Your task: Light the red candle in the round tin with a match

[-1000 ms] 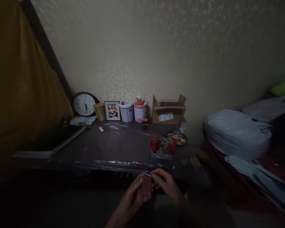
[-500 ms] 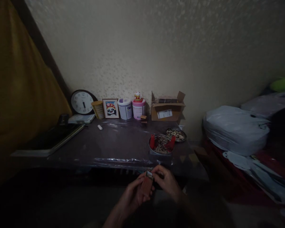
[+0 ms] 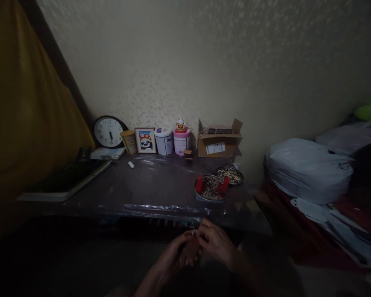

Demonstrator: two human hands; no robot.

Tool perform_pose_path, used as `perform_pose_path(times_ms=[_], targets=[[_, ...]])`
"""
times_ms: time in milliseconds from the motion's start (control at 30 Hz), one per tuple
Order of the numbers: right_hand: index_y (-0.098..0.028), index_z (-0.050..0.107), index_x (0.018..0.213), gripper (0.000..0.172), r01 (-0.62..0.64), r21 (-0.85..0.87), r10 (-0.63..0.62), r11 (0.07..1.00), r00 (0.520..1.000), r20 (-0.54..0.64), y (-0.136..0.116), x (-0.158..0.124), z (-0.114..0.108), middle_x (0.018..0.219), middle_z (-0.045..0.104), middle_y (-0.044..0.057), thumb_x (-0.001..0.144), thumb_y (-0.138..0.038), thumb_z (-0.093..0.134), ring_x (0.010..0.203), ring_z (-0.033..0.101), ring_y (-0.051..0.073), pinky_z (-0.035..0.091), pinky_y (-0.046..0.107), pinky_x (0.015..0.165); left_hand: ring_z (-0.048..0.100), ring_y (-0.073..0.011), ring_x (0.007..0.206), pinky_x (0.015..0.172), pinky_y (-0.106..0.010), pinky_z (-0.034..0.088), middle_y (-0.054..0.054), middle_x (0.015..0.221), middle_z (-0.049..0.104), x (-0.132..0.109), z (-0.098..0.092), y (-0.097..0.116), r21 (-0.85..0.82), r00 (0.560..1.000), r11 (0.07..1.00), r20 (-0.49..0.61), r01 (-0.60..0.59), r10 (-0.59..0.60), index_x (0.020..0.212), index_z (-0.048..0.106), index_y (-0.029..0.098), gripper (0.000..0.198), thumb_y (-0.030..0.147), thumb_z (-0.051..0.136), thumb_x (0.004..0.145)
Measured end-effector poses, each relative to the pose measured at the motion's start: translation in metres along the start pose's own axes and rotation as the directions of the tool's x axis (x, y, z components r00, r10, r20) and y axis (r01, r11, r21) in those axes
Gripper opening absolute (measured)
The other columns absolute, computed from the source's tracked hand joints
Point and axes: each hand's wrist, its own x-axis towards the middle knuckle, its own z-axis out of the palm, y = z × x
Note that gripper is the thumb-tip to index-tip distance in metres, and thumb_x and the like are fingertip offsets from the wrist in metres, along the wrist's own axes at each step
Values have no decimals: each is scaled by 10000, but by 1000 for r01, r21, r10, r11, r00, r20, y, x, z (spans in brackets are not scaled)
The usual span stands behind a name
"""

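Both hands are down below the table edge: left hand (image 3: 176,258) grips a small reddish-brown matchbox (image 3: 192,247), right hand (image 3: 214,243) pinches its top end. Looks barely slid open, so I'd guess it's early; the round metal tray (image 3: 210,188) of matches sits untouched on the dark table (image 3: 148,189).

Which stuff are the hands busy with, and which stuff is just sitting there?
In use: small reddish box, held by left hand and right hand.

Lying about: two round dishes, clock, panda picture, cardboard box, tins.

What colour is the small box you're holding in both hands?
The small box looks reddish-brown with a pale upper end; the dim head view shows it, between both hands.
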Motion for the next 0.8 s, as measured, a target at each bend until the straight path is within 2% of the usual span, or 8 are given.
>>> perform_pose_path(times_ms=[133,233,333,433,500,600,800], targets=[[-196,554,676,81,-29,75,35,997,996,-79,2,2,1,726,518,-38,737,-152,525,593,481,81,357,191,550,607,-156,581,465,-212,391,-70,724,670,1,-1,1,32,997,999,-66,-35,37,1071,566,125,391,256,569,703],[-190,501,619,110,-124,276,161,953,980,-116,9,6,1,595,480,-56,714,-205,555,519,437,76,338,194,505,605,-158,575,490,-220,407,-66,698,677,0,-1,3,75,991,993,-95,-88,95,1164,525,131,461,254,539,720],[-196,466,621,195,-202,575,294,793,953,-71,15,10,-4,539,461,-67,692,-324,595,471,419,73,342,199,476,602,-161,578,517,-234,418,-72,722,685,-2,0,7,59,983,985,-83,-160,164,1261,449,151,527,279,505,752],[-187,518,732,279,-184,741,326,646,944,-50,13,13,-10,603,502,-56,638,-412,654,458,427,65,362,210,469,609,-174,623,551,-250,433,-78,750,684,-3,1,9,12,970,973,-74,-230,230,1300,401,157,554,276,488,766],[-183,557,800,341,-161,766,316,622,947,-57,10,14,-12,609,498,-58,618,-444,680,453,429,64,368,215,469,599,-174,592,530,-248,424,-78,706,677,-3,1,11,5,968,970,-68,-243,243,1305,392,145,568,286,488,764],[-182,587,794,351,-158,762,303,629,951,-53,5,15,-12,591,484,-61,628,-477,678,443,427,61,371,215,463,564,-156,517,474,-229,393,-75,658,670,-2,0,11,-9,966,969,-81,-248,246,1255,441,133,533,302,495,752],[-178,594,755,335,-162,752,290,639,956,-40,3,15,-7,562,493,-60,642,-485,664,427,434,63,367,209,453,515,-104,472,405,-195,320,-29,708,643,4,-5,8,-54,927,933,-152,-355,343,987,583,164,305,334,539,739]])
